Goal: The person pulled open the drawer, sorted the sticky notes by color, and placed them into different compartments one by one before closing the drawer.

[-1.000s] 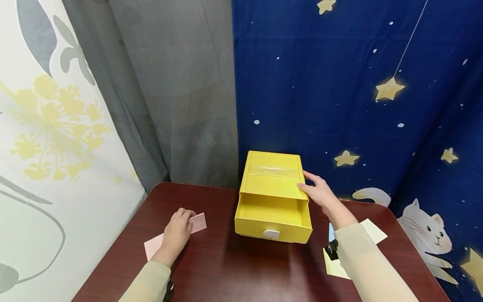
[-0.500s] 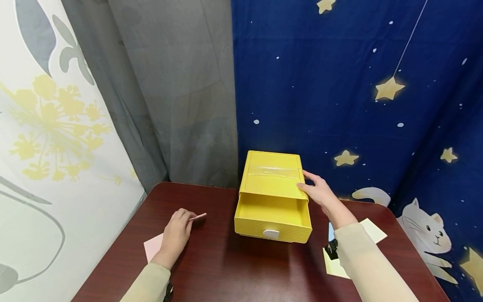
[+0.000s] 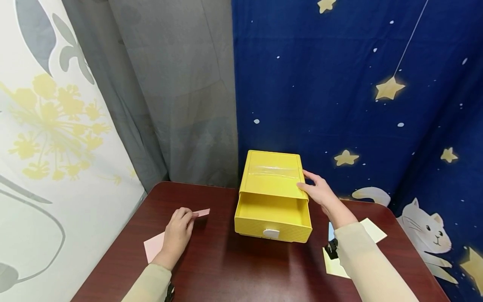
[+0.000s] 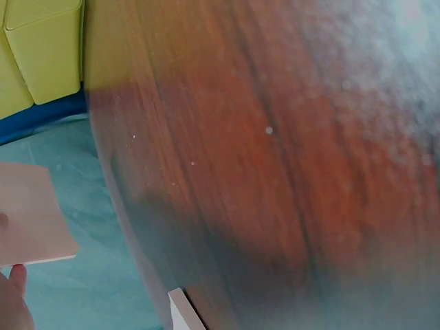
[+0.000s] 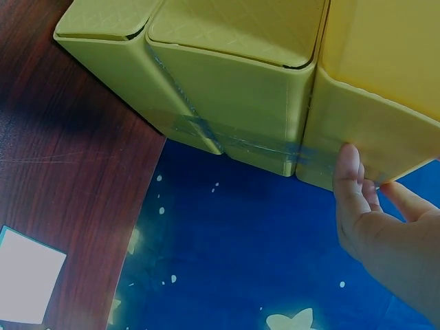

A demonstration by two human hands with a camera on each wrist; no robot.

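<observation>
My left fingers (image 3: 185, 213) are pinched on one pink pad (image 3: 203, 212), tipped up on edge to the left of the yellow cabinet (image 3: 271, 161); whether it touches the surface (image 3: 203, 268) anywhere, I can't tell. My right fingers (image 3: 309, 175) and thumb hold the top unit of the cabinet at its right side, near the back corner. As I judge it, this is early on: the top drawer (image 3: 290, 231) is pulled well out and one pad is picked up, but I see nothing in the part of that drawer that shows, and the other pads lie on the surface. If the pads are meant for that drawer, all of them remain to go in. Counting, I have two pink pads, the one I'm pinching and a second pink pad (image 3: 154, 246) lying flat by my left wrist; one blue pad (image 3: 331, 232), one cream pad (image 3: 373, 230) and one yellow pad (image 3: 333, 267), these three partly hidden by my right forearm. That makes five in sight. There is one cabinet, which the right wrist view shows as three stacked units bound with clear tape (image 5: 258, 148), and one white handle (image 3: 271, 233) in sight, on the pulled-out drawer.
</observation>
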